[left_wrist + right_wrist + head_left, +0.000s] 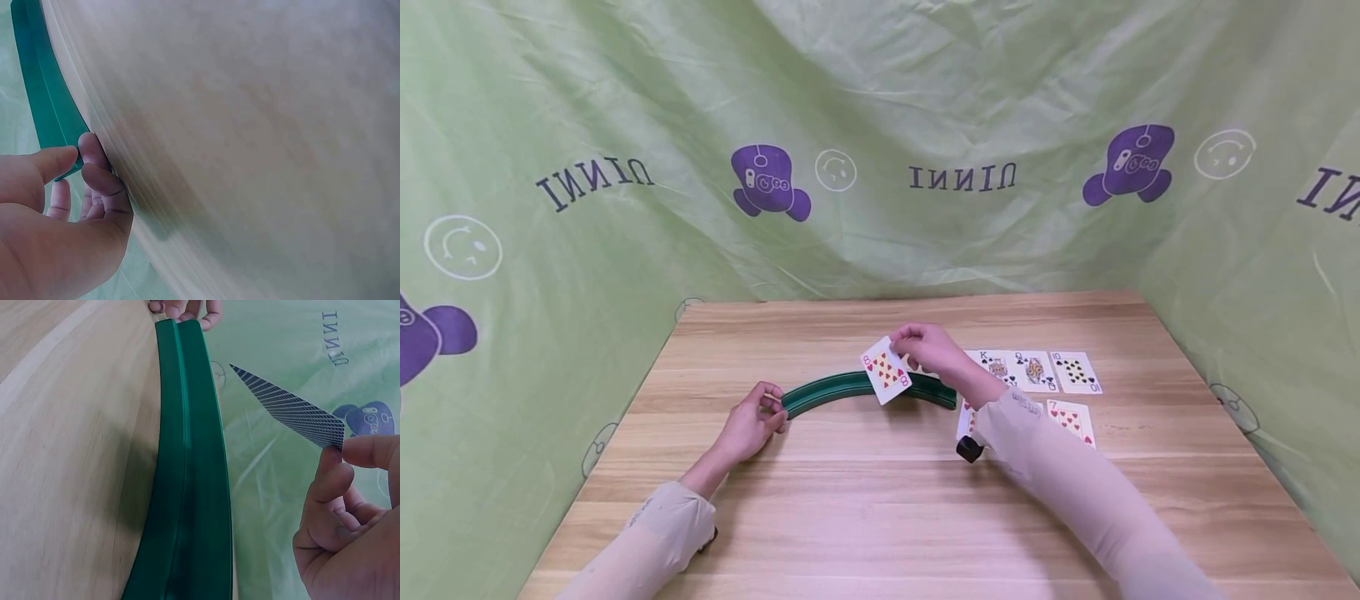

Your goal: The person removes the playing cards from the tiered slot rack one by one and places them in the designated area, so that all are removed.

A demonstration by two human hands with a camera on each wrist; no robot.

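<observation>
A curved green card holder (827, 390) lies on the table, with a groove running along its length. At its left end, my left hand (751, 423) pinches the tip between thumb and fingers, as the left wrist view also shows. My right hand (929, 348) pinches a playing card (886, 372), the eight of hearts, by one corner above the middle of the holder. The card is tilted, its face toward the head camera. In the right wrist view its patterned back (294, 412) shows, apart from the holder.
On the wooden table (865, 517), to the right, playing cards lie face up in two rows. The far row shows a king (996, 367), a queen (1033, 372) and a ten (1077, 372). A seven of hearts (1071, 419) lies nearer; my right sleeve hides other cards. Green cloth (880, 242) surrounds the table.
</observation>
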